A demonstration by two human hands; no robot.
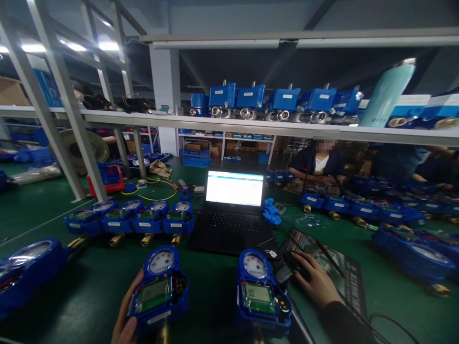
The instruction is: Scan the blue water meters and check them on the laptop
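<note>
My left hand [125, 315] grips the left side of a blue water meter [160, 289] with a round dial and an exposed green display board, at the near edge of the green table. A second open blue meter [261, 292] lies to its right, untouched. My right hand [315, 281] rests curled over a black mouse [299, 265] on a dark mouse pad [344, 277]. An open laptop [233, 210] with a lit white screen stands just behind the two meters.
A row of blue meters [132, 220] lies left of the laptop, and another large one [25, 267] at the far left. More meters [376, 210] line the right side. A person [319, 162] sits across the table. A shelf [229, 125] overhead carries blue valve units and a teal bottle [387, 93].
</note>
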